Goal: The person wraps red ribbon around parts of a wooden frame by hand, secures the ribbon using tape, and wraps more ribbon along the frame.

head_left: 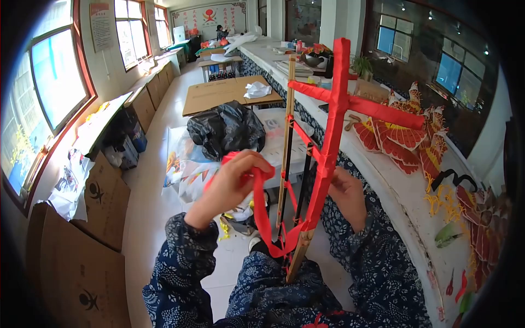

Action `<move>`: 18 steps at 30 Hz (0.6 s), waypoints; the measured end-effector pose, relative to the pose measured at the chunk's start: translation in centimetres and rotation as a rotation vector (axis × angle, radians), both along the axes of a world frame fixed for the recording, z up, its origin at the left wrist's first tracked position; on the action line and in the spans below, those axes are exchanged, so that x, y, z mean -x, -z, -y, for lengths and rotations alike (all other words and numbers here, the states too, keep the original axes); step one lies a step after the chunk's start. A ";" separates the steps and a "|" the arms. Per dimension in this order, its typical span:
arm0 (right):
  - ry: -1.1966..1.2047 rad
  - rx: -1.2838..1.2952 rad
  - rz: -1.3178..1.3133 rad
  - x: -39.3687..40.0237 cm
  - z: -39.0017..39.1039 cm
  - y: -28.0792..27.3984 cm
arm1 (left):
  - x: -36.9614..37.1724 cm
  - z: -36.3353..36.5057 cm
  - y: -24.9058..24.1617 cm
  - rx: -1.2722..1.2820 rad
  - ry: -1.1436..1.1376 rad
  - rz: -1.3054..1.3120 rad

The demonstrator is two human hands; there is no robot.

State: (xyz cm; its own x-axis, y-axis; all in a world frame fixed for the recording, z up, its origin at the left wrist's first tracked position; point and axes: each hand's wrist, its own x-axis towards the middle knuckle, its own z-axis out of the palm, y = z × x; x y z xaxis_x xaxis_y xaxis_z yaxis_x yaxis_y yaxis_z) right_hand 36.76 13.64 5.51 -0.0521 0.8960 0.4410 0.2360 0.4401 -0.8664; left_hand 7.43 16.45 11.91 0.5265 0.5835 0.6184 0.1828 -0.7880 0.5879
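Note:
A tall bamboo frame (pixel 291 158) stands upright before my lap. Its nearer upright and a crosspiece are wrapped in a red fabric strip (pixel 338 104), while its lower end shows bare wood. My left hand (pixel 239 183) is closed around a loose length of red ribbon (pixel 261 213), which loops down and back up to the wrapped upright near where the bare wood begins. At the right side of that upright is my right hand (pixel 348 198), its fingers curled against the frame and partly hidden behind it. Thin black rods run alongside the bamboo.
On my right a long white counter (pixel 396 199) holds red-and-yellow bird-shaped pieces (pixel 399 134), scissors (pixel 450 283) and yellow trimmings. Ahead, a black plastic bag (pixel 227 128) lies near a cardboard sheet (pixel 219 93). Cartons (pixel 79 273) stand on the left. A person (pixel 221 33) is far back.

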 end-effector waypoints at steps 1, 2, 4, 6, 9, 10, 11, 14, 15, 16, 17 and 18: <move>-0.037 -0.001 0.057 0.0 -0.2 -0.3 | -1.5 0.6 -0.8 -0.016 0.007 -0.004; -0.076 -0.003 0.115 0.0 -0.4 -0.8 | -2.8 1.3 -1.4 0.002 0.063 -0.025; -0.131 -0.006 0.044 1.0 -0.2 -1.7 | -4.6 2.1 -2.0 -0.004 0.110 -0.055; -0.249 0.024 -0.082 1.7 -0.1 -2.6 | -6.1 1.6 -1.7 0.080 0.165 -0.039; -0.351 0.032 -0.104 1.0 -0.6 -2.1 | -7.2 0.7 -0.4 0.170 0.242 0.004; -0.399 0.047 -0.113 0.8 -0.9 -1.9 | -7.4 0.3 0.0 0.222 0.292 0.044; -0.397 0.038 -0.116 0.7 -1.2 -1.8 | -7.7 0.0 0.3 0.278 0.343 0.086; -0.410 -0.034 -0.095 0.5 -1.5 -1.5 | -8.3 -0.4 0.9 0.261 0.343 0.102; -0.406 -0.033 -0.099 0.4 -1.3 -1.5 | -8.5 -0.3 1.0 0.258 0.341 0.114; -0.343 -0.043 -0.073 0.5 -1.0 -1.4 | -8.6 0.0 1.1 0.265 0.340 0.109; -0.281 -0.057 -0.044 0.5 -0.8 -1.5 | -8.8 0.2 1.1 0.290 0.338 0.139; -0.219 -0.069 -0.014 0.5 -0.6 -1.6 | -9.0 0.5 1.0 0.317 0.335 0.170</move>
